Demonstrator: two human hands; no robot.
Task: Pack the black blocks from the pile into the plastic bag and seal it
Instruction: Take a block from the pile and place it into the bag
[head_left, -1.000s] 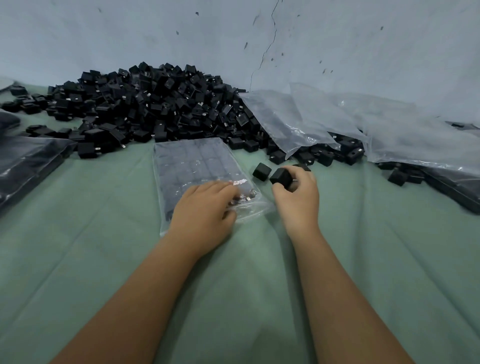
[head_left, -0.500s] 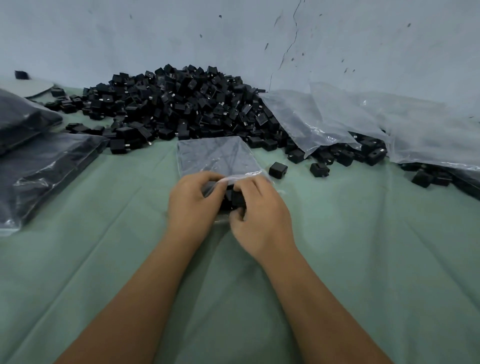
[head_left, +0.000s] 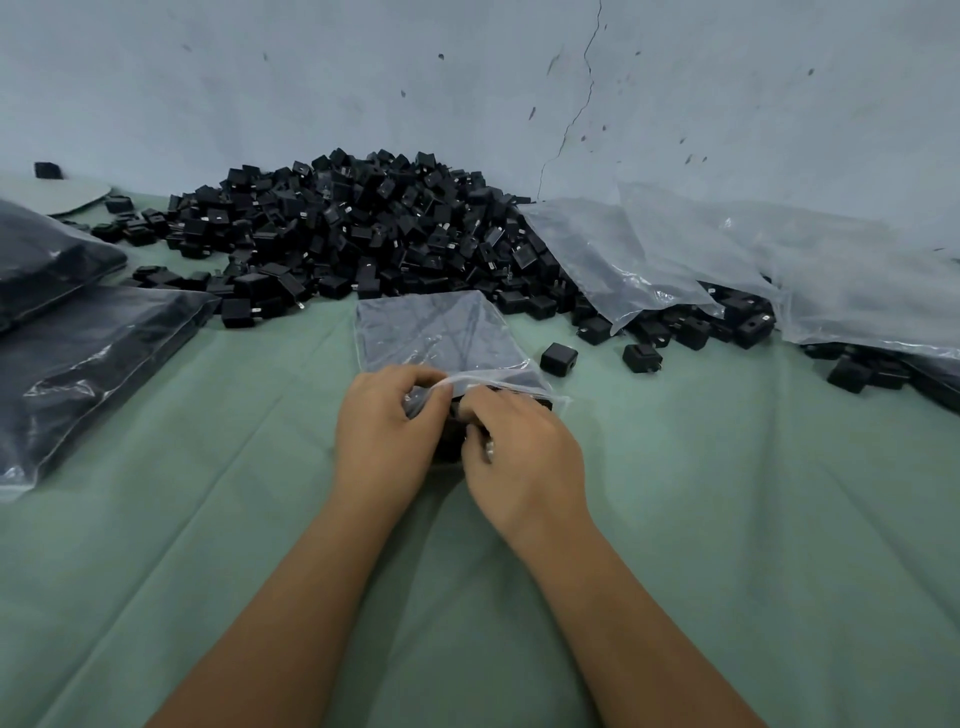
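hands meet at the near mouth of the plastic bag (head_left: 441, 332), which lies flat on the green cloth of the table (head_left: 727, 493), just in front of the pile (head_left: 363, 228) of black blocks. the left hand (head_left: 384, 441) has its grip pinched on the upper lip of the bag's opening, lifting the film. the right hand (head_left: 524, 457) is curled at the opening with its fingertips pressed in under that lip; a dark block shows between the two hands, but whether the right grip is closed on it or only pushing it i cannot tell. the bag looks dark and nearly full through the film.

the step in hand seems to be seating one of the last blocks into the bag's mouth. two loose blocks, one (head_left: 558, 358) just beside the bag's right corner and another (head_left: 641, 357) a little further right, lie within easy reach. next, by my reading, the block must go fully clear of the lip, so the film can be flattened and the seal pressed along the opening without a corner catching it.
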